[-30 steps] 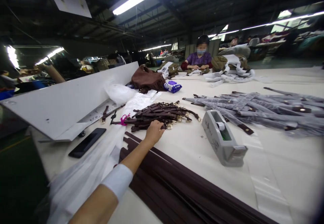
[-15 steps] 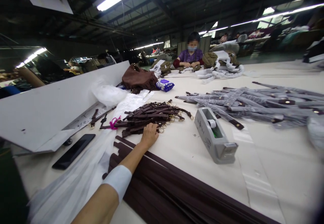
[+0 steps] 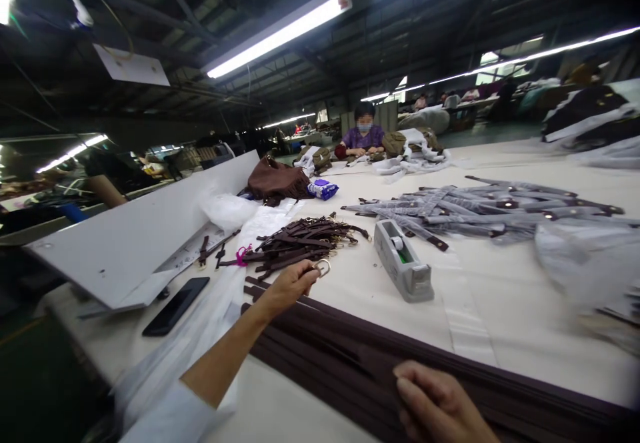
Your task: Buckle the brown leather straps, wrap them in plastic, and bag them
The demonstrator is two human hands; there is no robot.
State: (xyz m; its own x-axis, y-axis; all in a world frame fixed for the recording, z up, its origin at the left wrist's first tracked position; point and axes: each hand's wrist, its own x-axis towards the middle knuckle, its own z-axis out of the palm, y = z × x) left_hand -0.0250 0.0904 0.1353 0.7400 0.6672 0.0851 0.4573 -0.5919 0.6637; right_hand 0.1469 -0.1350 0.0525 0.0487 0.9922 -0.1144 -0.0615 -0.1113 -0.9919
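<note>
My left hand [image 3: 293, 281] is closed in a pinch on a short brown buckle strap, whose gold-coloured buckle [image 3: 323, 268] sticks out past the fingertips; most of the strap is hidden in the hand. Just behind it lies a heap of short dark brown straps [image 3: 300, 237] with gold-coloured metal fittings. In the lower right my right hand [image 3: 443, 399] has come in, its fingers curled, over the long dark brown strips [image 3: 320, 356] lying side by side on the table. What those fingers hold, if anything, cannot be made out.
A grey tape dispenser [image 3: 403, 263] stands right of the strap heap. Beyond lie grey-wrapped straps [image 3: 460, 206]. A black phone [image 3: 176, 306] is at left, beside white sheeting. Farther back are a brown fringed bag [image 3: 275, 179], a blue-and-white packet [image 3: 323, 189] and a seated person [image 3: 364, 136].
My left hand has lifted off the strap heap with a buckle strap in its fingers. My right hand has entered at lower right. The camera view has shifted.
</note>
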